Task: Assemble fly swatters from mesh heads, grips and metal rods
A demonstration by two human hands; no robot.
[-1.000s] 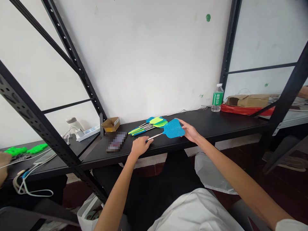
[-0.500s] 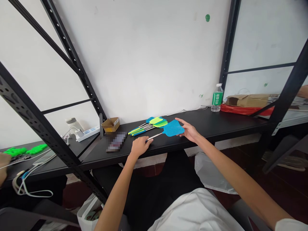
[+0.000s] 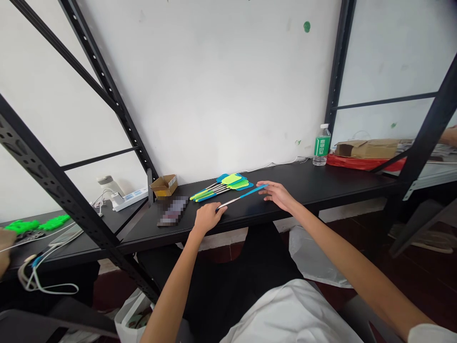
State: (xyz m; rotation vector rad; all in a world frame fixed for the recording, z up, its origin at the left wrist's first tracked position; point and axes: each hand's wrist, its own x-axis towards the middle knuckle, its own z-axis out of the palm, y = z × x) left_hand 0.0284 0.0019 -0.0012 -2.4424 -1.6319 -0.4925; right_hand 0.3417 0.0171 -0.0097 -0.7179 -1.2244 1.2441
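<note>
A blue fly swatter [image 3: 253, 191] with a thin metal shaft is held over the front part of the black table. My left hand [image 3: 208, 216] is closed around its handle, which is mostly hidden in the fist. At the other end, my right hand [image 3: 277, 194] has its fingers on the far edge of the swatter's head. The head is turned edge-on and looks like a narrow blue strip. Just behind lies a pile of blue and yellow-green fly swatters [image 3: 232, 181], their handles pointing left.
A small open cardboard box [image 3: 164, 186] and a pixelated flat object [image 3: 173, 211] are on the left of the table [image 3: 307, 183]. A water bottle [image 3: 322, 145] stands at the back right. Black rack posts [image 3: 107, 78] flank the workspace. Another person's hand [image 3: 4, 247] shows at far left.
The swatter's head has turned from showing its broad face to edge-on. My right hand's fingers have shifted along its far edge. My left hand stays in place.
</note>
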